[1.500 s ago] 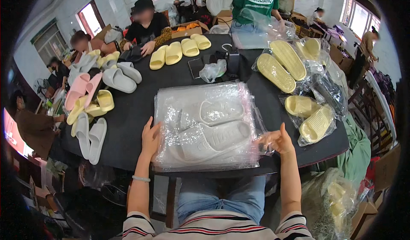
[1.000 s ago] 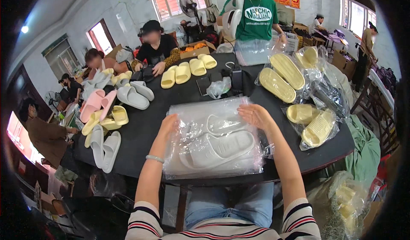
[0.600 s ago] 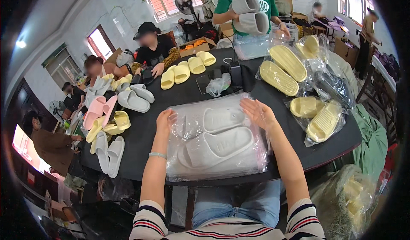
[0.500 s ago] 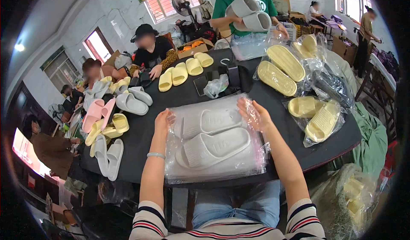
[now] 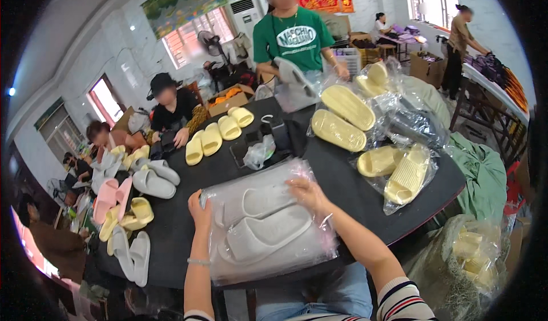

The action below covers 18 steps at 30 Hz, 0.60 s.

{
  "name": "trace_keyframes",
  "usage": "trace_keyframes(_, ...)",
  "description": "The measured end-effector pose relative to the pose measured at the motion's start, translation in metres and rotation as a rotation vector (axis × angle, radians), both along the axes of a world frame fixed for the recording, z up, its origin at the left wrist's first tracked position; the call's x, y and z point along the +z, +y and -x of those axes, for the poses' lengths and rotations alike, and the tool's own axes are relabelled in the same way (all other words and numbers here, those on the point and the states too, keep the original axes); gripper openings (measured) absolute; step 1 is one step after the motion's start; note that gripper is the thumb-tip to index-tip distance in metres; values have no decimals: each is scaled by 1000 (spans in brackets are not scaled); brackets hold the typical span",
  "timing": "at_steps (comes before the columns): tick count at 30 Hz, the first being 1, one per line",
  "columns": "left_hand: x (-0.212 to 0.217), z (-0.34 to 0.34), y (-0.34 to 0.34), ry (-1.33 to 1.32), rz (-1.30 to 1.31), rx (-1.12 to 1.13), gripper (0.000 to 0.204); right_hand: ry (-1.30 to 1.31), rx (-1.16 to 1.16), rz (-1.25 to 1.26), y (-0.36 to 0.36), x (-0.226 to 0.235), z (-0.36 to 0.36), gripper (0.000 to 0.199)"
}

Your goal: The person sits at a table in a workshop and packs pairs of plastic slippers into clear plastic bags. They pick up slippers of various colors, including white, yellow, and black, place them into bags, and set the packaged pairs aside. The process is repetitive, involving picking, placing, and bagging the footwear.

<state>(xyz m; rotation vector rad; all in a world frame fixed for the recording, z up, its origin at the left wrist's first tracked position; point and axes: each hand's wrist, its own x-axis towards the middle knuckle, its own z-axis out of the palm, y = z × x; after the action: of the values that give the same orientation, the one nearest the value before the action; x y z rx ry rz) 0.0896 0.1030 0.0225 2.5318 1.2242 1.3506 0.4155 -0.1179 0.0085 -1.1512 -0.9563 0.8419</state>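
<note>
A pair of light grey slippers [image 5: 268, 233] lies side by side in a clear plastic bag [image 5: 311, 248], resting on more clear plastic at the table's near edge. My left hand [image 5: 200, 210] is closed on the bag's left edge, near its upper corner. At the upper right of the bag, my right hand [image 5: 308, 195] has its fingers bent onto the plastic, close to the toe of the farther slipper. Some of its fingertips are hard to make out.
Yellow slippers in clear bags [image 5: 342, 115] lie to the right on the black table [image 5: 194, 178]. Loose yellow slippers [image 5: 220, 135] stand beyond, grey and pink ones [image 5: 108, 198] at left. Across the table, a person in a green shirt [image 5: 297, 41] handles a grey slipper [image 5: 294, 75].
The view has shifted, so the scene sits further left. My right hand's spread fingers have bent in on the bag. The person in green has lowered the grey slippers toward the plastic.
</note>
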Motion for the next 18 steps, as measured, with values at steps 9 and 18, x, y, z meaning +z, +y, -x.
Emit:
trace_keyframes(9, 3, -10, -58, 42, 265, -185, 45, -1173, 71, -183, -22, 29, 20, 47)
trace_keyframes(18, -20, 9, -52, 24, 345, -235, 40, -1184, 122, -72, -28, 40, 26, 48)
